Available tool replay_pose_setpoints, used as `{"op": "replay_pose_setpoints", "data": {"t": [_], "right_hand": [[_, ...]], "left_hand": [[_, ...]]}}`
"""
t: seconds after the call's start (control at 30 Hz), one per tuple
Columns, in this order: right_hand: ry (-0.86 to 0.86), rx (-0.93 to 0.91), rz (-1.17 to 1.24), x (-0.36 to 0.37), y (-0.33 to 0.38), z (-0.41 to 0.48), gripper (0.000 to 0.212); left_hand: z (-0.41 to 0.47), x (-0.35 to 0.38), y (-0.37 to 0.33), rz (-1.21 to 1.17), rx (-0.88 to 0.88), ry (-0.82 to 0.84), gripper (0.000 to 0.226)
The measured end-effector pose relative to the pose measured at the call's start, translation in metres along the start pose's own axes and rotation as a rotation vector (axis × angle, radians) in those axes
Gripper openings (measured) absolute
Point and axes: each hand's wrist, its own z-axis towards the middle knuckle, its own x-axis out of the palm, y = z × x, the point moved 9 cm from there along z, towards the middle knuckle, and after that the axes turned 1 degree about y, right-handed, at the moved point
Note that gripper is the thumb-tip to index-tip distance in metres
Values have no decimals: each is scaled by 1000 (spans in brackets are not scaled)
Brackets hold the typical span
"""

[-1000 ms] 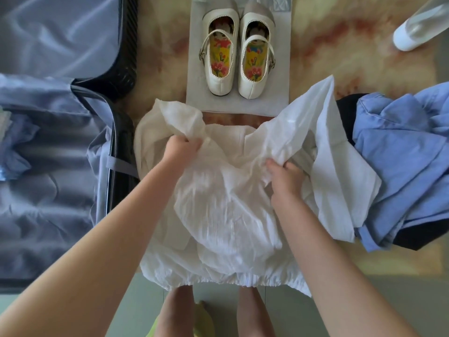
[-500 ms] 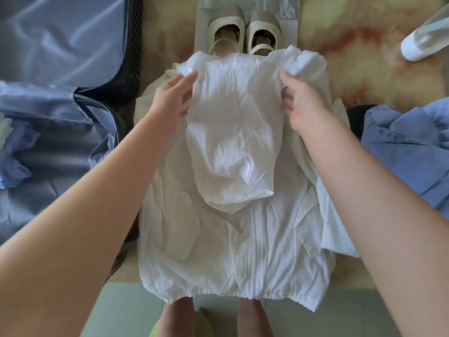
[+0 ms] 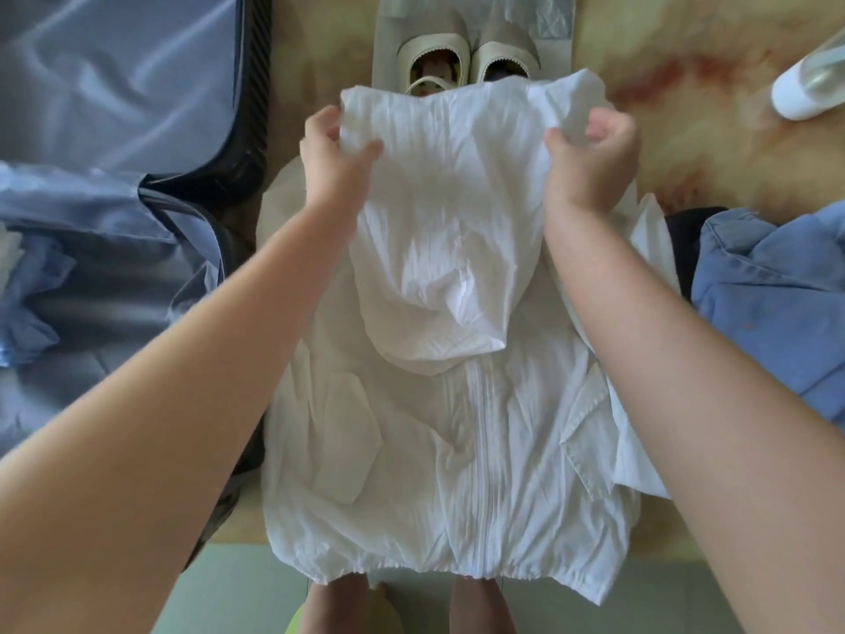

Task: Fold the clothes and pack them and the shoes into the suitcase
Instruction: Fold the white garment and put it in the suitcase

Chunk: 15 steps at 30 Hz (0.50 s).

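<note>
A white crinkled jacket (image 3: 439,432) with a zip and a hood hangs in front of me, its hem down near my feet. My left hand (image 3: 334,153) grips its upper left shoulder and my right hand (image 3: 594,153) grips the upper right shoulder, holding it spread out. Its top edge hides the near half of a pair of cream shoes (image 3: 466,61) that stand on a grey bag. The open suitcase (image 3: 114,176) with blue lining lies at the left, with some blue cloth inside it.
A heap of blue clothes (image 3: 772,313) over something dark lies at the right. A white bottle (image 3: 809,93) lies at the upper right on the patterned rug (image 3: 686,130). My bare feet show under the jacket's hem.
Both hands went from bunching the white jacket low down to lifting it by its shoulders. It now hangs spread out and covers more of the shoes.
</note>
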Motion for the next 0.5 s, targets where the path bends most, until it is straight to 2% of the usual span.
{"op": "replay_pose_setpoints", "data": {"t": [0.1, 0.13, 0.2, 0.27, 0.3, 0.37, 0.4, 0.43, 0.5], "right_hand": [[-15, -164, -105, -7, -20, -52, 51], [4, -165, -142, -8, -34, -69, 54], [116, 16, -192, -6, -82, -93, 59], [227, 244, -175, -5, -130, -114, 62], [246, 292, -149, -7, -143, -121, 59], [266, 305, -87, -8, -152, -124, 38], [291, 296, -88, -7, -152, -123, 25], [311, 269, -104, -8, -147, -122, 21], [275, 159, -142, -19, -131, -113, 34]], "left_hand": [[-39, 12, 19, 212, 137, 63, 77], [-52, 16, 28, 317, 186, 81, 78], [-77, 27, 44, 531, 291, 123, 79], [-100, 47, 63, 678, 357, 266, 81], [-110, 58, 76, 746, 359, 360, 81], [-123, 73, 105, 876, 313, 531, 83], [-125, 75, 115, 902, 278, 582, 84], [-126, 76, 120, 895, 257, 603, 85], [-123, 74, 116, 825, 258, 576, 85]]}}
